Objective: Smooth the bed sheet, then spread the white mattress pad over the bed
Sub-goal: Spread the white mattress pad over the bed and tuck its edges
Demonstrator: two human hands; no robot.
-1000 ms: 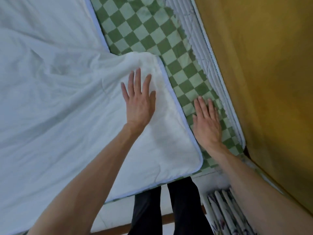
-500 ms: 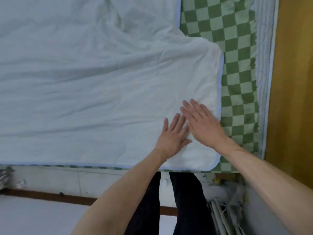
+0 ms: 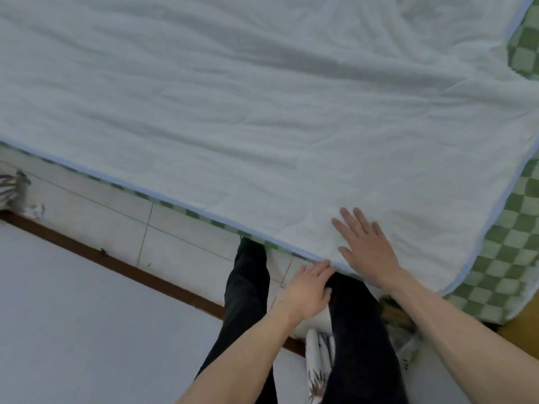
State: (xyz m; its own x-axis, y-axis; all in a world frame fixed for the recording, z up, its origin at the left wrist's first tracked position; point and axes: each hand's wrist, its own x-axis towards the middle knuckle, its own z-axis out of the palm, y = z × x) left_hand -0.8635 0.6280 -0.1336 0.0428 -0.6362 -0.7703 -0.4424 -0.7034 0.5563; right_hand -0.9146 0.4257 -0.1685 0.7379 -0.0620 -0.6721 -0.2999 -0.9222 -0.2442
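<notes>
Mattress pad [image 3: 233,106] corner points lower right, seemingly.

Views: one only, the head camera; no second view shares the scene.
Position: worn on the head of a person standing at the near edge of the bed [image 3: 495,287].
Direction: forward and steeply down, tilted so the bed edge runs slantwise from upper left to lower right.
Nearness: close; both forearms reach in from the bottom, and the person's legs [image 3: 248,301] show below.
Reach: wide-angle, taking in the white pad [image 3: 233,97] above and the floor [image 3: 87,330] at lower left.
</notes>
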